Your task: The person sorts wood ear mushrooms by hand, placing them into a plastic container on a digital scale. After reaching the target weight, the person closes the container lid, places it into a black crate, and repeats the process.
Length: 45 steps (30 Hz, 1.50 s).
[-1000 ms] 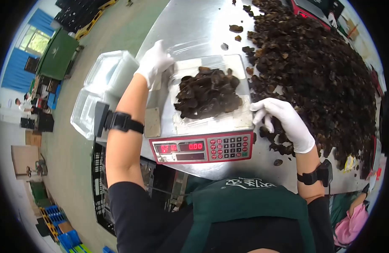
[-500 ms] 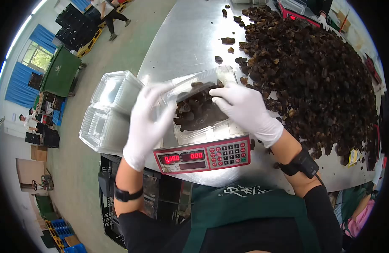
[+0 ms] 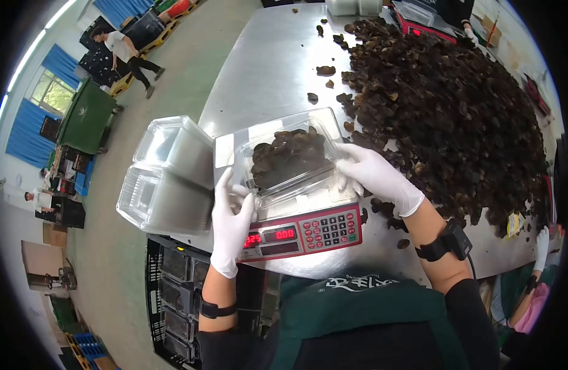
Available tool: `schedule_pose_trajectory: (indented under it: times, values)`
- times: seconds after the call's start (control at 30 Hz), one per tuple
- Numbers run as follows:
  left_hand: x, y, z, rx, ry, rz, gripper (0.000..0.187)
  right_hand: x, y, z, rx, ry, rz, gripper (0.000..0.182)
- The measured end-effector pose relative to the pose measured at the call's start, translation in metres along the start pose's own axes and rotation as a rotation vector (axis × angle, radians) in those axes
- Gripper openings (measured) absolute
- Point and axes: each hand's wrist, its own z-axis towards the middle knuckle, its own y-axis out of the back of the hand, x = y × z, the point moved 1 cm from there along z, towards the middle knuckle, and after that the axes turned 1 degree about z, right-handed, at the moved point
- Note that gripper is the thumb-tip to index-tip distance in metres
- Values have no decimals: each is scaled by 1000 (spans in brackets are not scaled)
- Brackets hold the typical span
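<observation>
A clear plastic clamshell box (image 3: 290, 161) filled with dark wood ear mushrooms rests on a red-framed digital scale (image 3: 299, 238), its lid lying over them. My left hand (image 3: 232, 217), in a white glove, is at the box's lower left corner with fingers curled around the edge. At the right side of the box, my gloved right hand (image 3: 371, 174) grips its rim, with some fingertips tucked out of sight. Red digits glow on the scale's display, partly hidden by my left hand.
A large heap of wood ear mushrooms (image 3: 444, 117) covers the metal table's (image 3: 247, 80) right side. Stacked clear boxes (image 3: 163, 179) stand left of the scale. Below the table edge sits a black crate (image 3: 176, 296) with filled boxes. Other people work nearby; one walks at upper left.
The box's lid has come down over the mushrooms. My hands have moved from above the mushrooms to the box's sides, the left one lower and rightward. The scale reading has changed.
</observation>
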Motion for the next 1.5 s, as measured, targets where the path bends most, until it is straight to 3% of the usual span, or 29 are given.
schedule_pose_trajectory:
  times: [0.03, 0.07, 0.2, 0.27, 0.4, 0.63, 0.77, 0.83, 0.97, 1.1, 1.17, 1.3, 1.4, 1.5]
  values:
    - [9, 8, 8, 110, -30, 145, 65, -1, -1, 2, 56, -4, 29, 55]
    - [8, 10, 5, 203, 153, -20, 66, 0, -2, 3, 70, 2, 30, 55]
    - [-5, 6, 3, 347, 216, -141, 70, -1, -3, 3, 135, -25, 150, 56]
    - [-4, 1, -5, 309, 199, -135, 73, -5, -3, -6, 117, -12, 159, 56]
    - [-2, -12, -18, 131, 117, -132, 62, -4, -10, -17, 84, -8, 178, 53]
    - [6, -18, -20, -40, 149, -334, 46, -2, -17, -22, 53, -29, 150, 51]
    - [10, -20, -23, -36, 203, -257, 36, -6, -22, -27, 6, -53, 138, 46]
    - [12, -21, -25, -109, 134, -149, 33, -8, -20, -26, 15, -43, 162, 46]
    - [13, -22, -28, -108, 46, -93, 39, -10, -20, -26, 28, -30, 205, 46]
    - [12, -30, -33, -223, 71, -83, 32, -14, -23, -26, 40, -13, 205, 48]
    - [4, -37, -37, -256, 38, -59, 40, -18, -27, -25, -12, -18, 119, 57]
    - [2, -33, -32, -188, 71, -56, 46, -17, -28, -21, -22, -4, 29, 57]
    - [-1, -26, -27, -134, 103, -116, 45, -14, -26, -19, -13, 7, 136, 57]
    - [2, -16, -20, 40, 213, -329, 63, -9, -26, -22, 9, 16, 277, 55]
